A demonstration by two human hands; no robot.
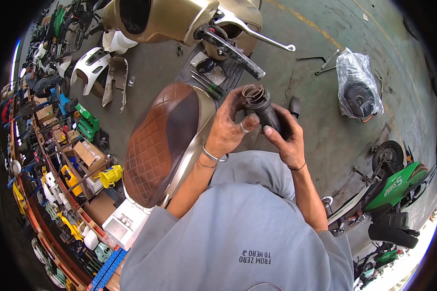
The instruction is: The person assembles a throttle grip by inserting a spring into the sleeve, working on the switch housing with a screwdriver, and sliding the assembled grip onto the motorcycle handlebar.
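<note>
In front of my lap I hold a dark, tube-shaped part [268, 115], like a handlebar grip, tilted with its upper end to the left. A loose-looking coil spring [254, 93] sits at that upper end. My left hand [230, 123], with a ring and a bangle, curls around the spring end; some fingers are hidden behind it. My right hand [290, 138] grips the lower body, thumb across the near side. Just beyond my hands, a gold scooter's front [179, 22] carries a silver brake lever [257, 35] and a dark, dirty bar [235, 54].
The brown quilted seat [150, 145] is at my left. Screwdrivers [209, 86] lie on the scooter's footboard. A plastic-wrapped round part [358, 87] and metal brackets [327, 63] are on the floor. A green motorbike [393, 186] stands at right; shelves of parts [58, 160] line the left.
</note>
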